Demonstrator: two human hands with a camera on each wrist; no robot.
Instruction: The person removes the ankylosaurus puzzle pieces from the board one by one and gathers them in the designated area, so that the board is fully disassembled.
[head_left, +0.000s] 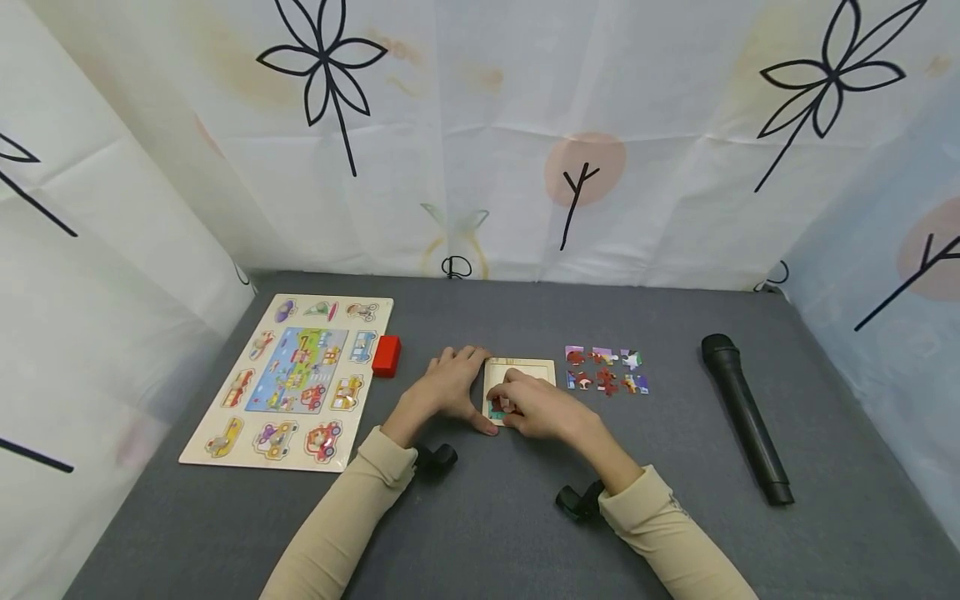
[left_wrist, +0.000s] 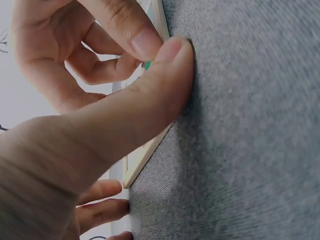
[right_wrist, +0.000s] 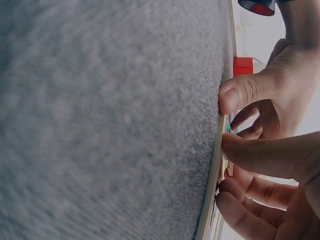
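Observation:
A small wooden puzzle tray (head_left: 534, 365) lies flat on the grey table. My left hand (head_left: 452, 387) is spread along its left side, the thumb at the near left corner and the fingers reaching toward the far corner. Over the lower left of the tray, my right hand (head_left: 542, 406) bends its fingers and pinches a puzzle piece (right_wrist: 229, 168), mostly hidden by the fingers. Beneath the fingers, coloured pieces (head_left: 497, 410) show inside the tray. Several loose jigsaw pieces (head_left: 604, 380) lie in two rows to the right of the tray.
At the left lies a large wooden picture board (head_left: 255, 442) with vehicle shapes. A red block (head_left: 386, 357) touches or overlaps its right edge. A black microphone (head_left: 746, 419) lies at the right. White patterned cloth (head_left: 480, 167) stands around the grey table (head_left: 495, 533).

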